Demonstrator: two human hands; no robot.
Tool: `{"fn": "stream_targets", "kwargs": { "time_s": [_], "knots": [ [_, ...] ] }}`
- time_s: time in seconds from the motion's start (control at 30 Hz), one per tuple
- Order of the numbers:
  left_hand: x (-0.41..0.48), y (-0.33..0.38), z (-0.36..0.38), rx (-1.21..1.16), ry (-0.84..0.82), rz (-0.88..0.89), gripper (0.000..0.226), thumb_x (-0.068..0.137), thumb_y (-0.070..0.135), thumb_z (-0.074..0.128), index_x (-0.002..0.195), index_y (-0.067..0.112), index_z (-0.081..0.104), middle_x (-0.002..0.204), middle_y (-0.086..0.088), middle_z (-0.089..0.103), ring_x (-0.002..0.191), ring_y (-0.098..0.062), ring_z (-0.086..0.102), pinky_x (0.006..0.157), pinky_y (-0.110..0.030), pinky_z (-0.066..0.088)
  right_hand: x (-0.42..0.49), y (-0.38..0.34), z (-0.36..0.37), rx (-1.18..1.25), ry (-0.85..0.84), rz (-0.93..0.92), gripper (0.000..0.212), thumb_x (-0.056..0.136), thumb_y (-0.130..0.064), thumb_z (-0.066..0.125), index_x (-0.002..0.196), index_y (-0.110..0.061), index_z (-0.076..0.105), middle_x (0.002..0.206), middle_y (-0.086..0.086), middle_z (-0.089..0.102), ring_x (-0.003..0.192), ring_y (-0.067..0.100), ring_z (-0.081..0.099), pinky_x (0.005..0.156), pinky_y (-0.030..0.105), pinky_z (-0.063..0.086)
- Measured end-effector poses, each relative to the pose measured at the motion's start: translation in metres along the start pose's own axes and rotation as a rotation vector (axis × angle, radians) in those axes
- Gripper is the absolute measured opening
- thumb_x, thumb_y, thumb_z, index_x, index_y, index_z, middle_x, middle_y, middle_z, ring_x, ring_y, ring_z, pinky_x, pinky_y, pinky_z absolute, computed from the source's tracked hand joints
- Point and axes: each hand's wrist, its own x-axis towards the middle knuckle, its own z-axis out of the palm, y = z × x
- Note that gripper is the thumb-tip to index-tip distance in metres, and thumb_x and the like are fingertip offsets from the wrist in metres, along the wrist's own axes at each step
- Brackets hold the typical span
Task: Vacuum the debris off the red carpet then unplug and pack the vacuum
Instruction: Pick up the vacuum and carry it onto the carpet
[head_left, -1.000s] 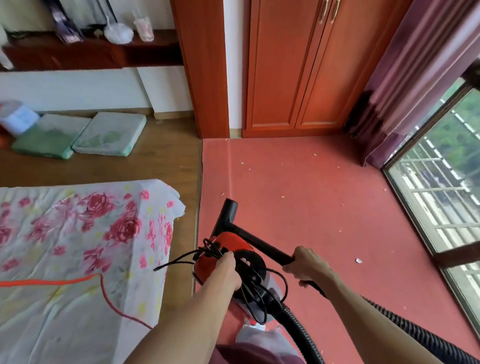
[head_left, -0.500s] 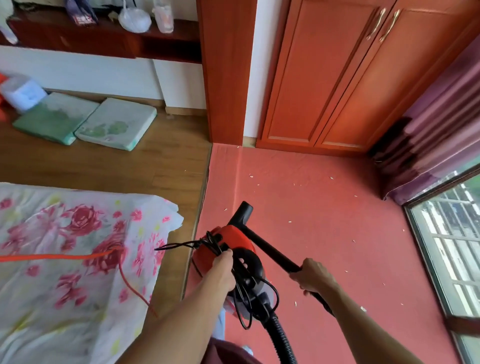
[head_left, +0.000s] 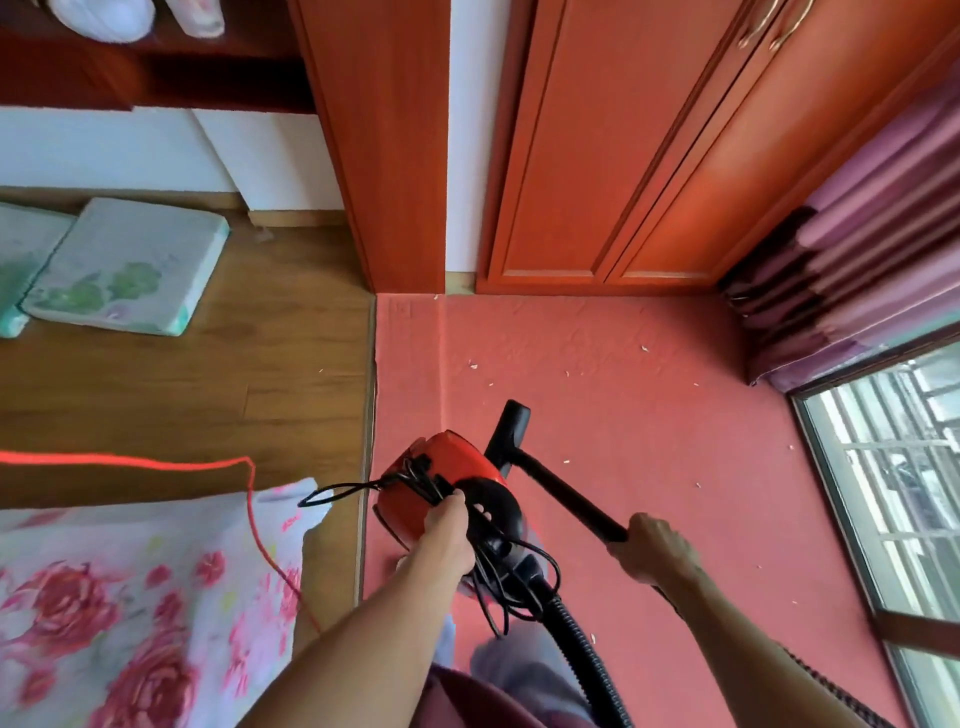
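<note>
Vacuum (head_left: 447, 483) on carpet (head_left: 623, 405), wardrobe (head_left: 623, 156) behind.

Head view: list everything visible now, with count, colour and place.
carpet: one, red, centre and right
debris: many, white, scattered on carpet
vacuum: one, red and black, carpet's left edge
wand: one, black, nozzle over carpet
hose: one, black, behind vacuum
black cord: one, looped on vacuum
orange cord: one, across wood floor and floral sheet
cushions: two, pale green, wood floor, left
wardrobe: one, orange-brown, far
curtain: one, purple, right
hands: two; left hand grips vacuum, right hand grips wand

Left hand (head_left: 448, 531) on vacuum (head_left: 451, 458) — right hand (head_left: 652, 545) on wand (head_left: 566, 493)
</note>
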Motion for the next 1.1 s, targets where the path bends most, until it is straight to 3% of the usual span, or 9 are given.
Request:
{"fn": "stream_targets", "kwargs": {
  "time_s": [0.17,0.4,0.5,0.6,0.67,0.77,1.0,1.1],
  "knots": [
    [0.019,0.056,0.059,-0.007,-0.006,-0.013,0.024,0.104,0.021,0.049,0.086,0.006,0.054,0.07,-0.011,0.055,0.06,-0.026,0.054,0.065,-0.036,0.05,0.055,-0.013,-0.04,0.108,-0.036,0.03,0.042,0.092,-0.044,0.052,0.121,-0.014,0.057,0.116,0.008,0.065,0.102,0.027,0.065,0.071,0.03,0.044],
    [0.067,0.111,0.149,-0.03,0.066,0.001,0.019,0.102,0.02,0.051,0.108,0.005,0.06,0.075,-0.012,0.061,0.064,-0.027,0.059,0.065,-0.038,0.053,0.177,-0.016,-0.119,0.084,-0.048,-0.054,0.041,0.093,-0.041,0.052,0.122,-0.012,0.056,0.118,0.008,0.064,0.099,0.026,0.064,0.07,0.031,0.042],
    [0.087,0.124,0.184,-0.058,0.107,-0.006,0.019,0.104,0.018,0.046,0.096,0.004,0.056,0.074,-0.013,0.058,0.062,-0.028,0.056,0.062,-0.04,0.05,0.234,-0.014,-0.155,0.002,-0.064,-0.102,0.038,0.095,-0.036,0.053,0.124,-0.012,0.054,0.117,0.007,0.064,0.097,0.024,0.063,0.069,0.03,0.043],
    [0.109,0.13,0.213,-0.053,0.132,-0.027,0.022,0.107,0.019,0.044,0.094,0.004,0.053,0.075,-0.012,0.055,0.063,-0.027,0.053,0.059,-0.038,0.046,0.276,-0.008,-0.174,-0.033,-0.234,-0.168,0.053,0.089,-0.032,0.065,0.133,-0.01,0.044,0.117,0.007,0.062,0.093,0.022,0.059,0.07,0.03,0.043],
    [0.12,0.134,0.234,-0.008,0.136,-0.041,0.017,0.107,0.02,0.045,0.103,0.006,0.053,0.071,-0.011,0.055,0.059,-0.026,0.054,0.056,-0.035,0.049,0.298,-0.006,-0.175,-0.075,-0.323,-0.207,0.064,0.089,-0.024,0.064,0.141,-0.007,0.033,0.123,0.01,0.06,0.096,0.024,0.06,0.07,0.031,0.042],
    [0.146,0.135,0.259,0.041,0.12,-0.077,0.019,0.106,0.021,0.048,0.095,0.006,0.055,0.073,-0.009,0.057,0.062,-0.025,0.056,0.061,-0.036,0.051,0.328,-0.002,-0.163,-0.061,-0.284,-0.22,0.053,0.091,-0.019,0.054,0.139,-0.008,0.035,0.125,0.013,0.06,0.11,0.03,0.063,0.071,0.032,0.042],
    [0.222,0.135,0.301,0.084,0.118,-0.136,0.021,0.105,0.024,0.049,0.095,0.008,0.059,0.075,-0.006,0.057,0.064,-0.022,0.057,0.061,-0.037,0.05,0.395,0.0,-0.127,0.113,-0.294,-0.168,0.054,0.084,-0.016,0.058,0.135,-0.019,0.04,0.11,0.011,0.065,0.094,0.031,0.066,0.067,0.031,0.049],
    [0.258,0.122,0.302,0.093,0.138,-0.16,0.017,0.103,0.021,0.053,0.104,0.006,0.06,0.075,-0.007,0.059,0.063,-0.023,0.059,0.063,-0.035,0.051,0.426,-0.005,-0.109,0.239,-0.295,-0.131,0.061,0.078,-0.014,0.058,0.135,-0.024,0.041,0.099,0.009,0.068,0.079,0.029,0.07,0.068,0.043,0.059]
  ]
}}
